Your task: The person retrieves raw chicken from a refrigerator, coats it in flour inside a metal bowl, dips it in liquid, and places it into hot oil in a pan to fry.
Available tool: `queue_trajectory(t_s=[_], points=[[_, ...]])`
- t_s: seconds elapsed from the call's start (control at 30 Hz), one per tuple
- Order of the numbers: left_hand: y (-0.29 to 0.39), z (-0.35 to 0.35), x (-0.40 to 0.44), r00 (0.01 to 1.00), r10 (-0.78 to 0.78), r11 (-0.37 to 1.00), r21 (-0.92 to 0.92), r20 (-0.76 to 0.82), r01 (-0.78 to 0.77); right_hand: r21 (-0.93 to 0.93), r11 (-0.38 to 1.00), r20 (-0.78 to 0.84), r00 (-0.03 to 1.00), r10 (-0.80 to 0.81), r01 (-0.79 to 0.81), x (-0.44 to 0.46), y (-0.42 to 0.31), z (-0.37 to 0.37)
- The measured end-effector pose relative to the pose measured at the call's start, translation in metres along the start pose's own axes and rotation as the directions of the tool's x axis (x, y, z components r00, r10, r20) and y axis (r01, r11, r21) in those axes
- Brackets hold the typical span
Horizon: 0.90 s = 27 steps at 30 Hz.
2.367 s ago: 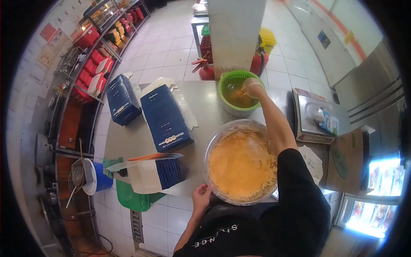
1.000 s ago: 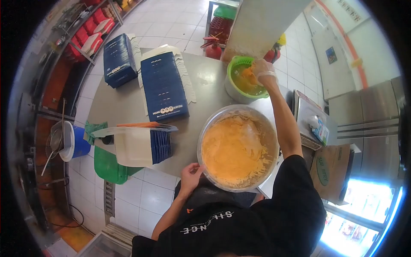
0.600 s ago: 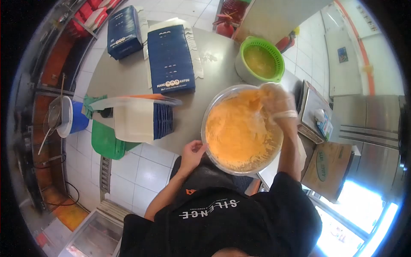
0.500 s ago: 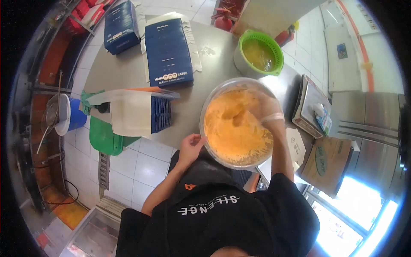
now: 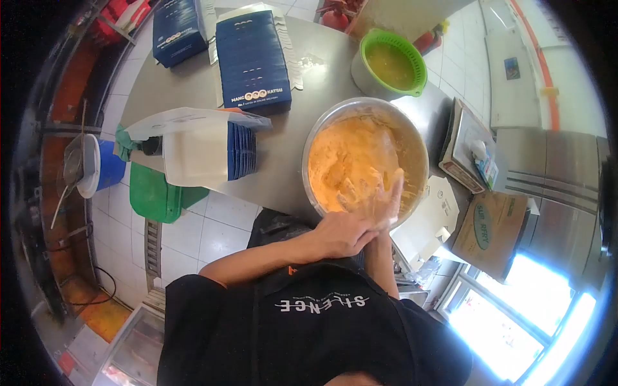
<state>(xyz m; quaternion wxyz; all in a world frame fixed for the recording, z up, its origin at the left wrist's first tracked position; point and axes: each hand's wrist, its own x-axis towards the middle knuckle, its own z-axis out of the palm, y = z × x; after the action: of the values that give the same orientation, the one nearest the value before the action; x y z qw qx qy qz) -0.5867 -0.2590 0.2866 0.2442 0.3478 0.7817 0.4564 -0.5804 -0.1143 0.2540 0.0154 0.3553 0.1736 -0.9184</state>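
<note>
A round bowl [image 5: 421,147] of orange powder stands on the steel table. Over its near side is my right hand [image 5: 376,196], in a clear glove dusted with powder, its fingers spread and holding nothing. My left hand [image 5: 341,233] is bare and reaches across the bowl's near rim, its fingers closed at the cuff of the clear glove on my right wrist. Behind the bowl, a green basket [image 5: 417,69] sits in a pale container with yellowish liquid inside.
Stacks of dark blue boxes [image 5: 254,61] lie at the back left of the steel table [image 5: 315,48]. More folded boxes [image 5: 193,151] stand at its left edge. To the right are a metal scale [image 5: 468,138], an open white box [image 5: 428,222] and a brown carton [image 5: 492,235].
My right hand has come from the green basket into the bowl, and its fingers have spread. My left hand has left the bowl's rim and moved right to my right wrist.
</note>
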Motion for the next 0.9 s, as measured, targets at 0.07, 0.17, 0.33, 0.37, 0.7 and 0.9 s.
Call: queue_trajectory(t_s=[0.07, 0.17, 0.33, 0.37, 0.7, 0.9], points=[[-0.002, 0.004, -0.005, 0.998, 0.064, 0.995, -0.076, 0.013, -0.063, -0.127, 0.954, 0.013, 0.962, -0.272, 0.271, 0.007, 0.011, -0.017], [-0.005, 0.011, -0.01, 0.973, 0.191, 0.975, -0.139, 0.129, -0.173, -0.688, 0.456, 0.297, 0.793, -0.532, 0.564, 0.047, 0.008, -0.099], [-0.02, -0.012, -0.023, 0.92, -0.39, 0.906, -0.161, 0.034, 0.39, -0.862, -0.495, 0.188, 0.975, -0.117, 0.107, 0.097, -0.025, -0.061], [-0.033, -0.012, -0.028, 0.921, -0.388, 0.908, -0.158, 0.034, 0.388, -0.808, -0.587, 0.166, 0.976, -0.14, 0.053, 0.123, -0.029, -0.08], [-0.112, 0.038, -0.026, 0.645, -0.615, 0.763, -0.548, -0.453, 0.343, -0.499, -0.864, 0.012, 0.997, 0.074, 0.07, 0.081, -0.011, -0.062], [-0.114, 0.042, -0.028, 0.66, -0.673, 0.706, -0.557, -0.335, 0.437, -0.677, -0.693, -0.248, 0.963, -0.104, -0.248, 0.048, 0.033, -0.038]])
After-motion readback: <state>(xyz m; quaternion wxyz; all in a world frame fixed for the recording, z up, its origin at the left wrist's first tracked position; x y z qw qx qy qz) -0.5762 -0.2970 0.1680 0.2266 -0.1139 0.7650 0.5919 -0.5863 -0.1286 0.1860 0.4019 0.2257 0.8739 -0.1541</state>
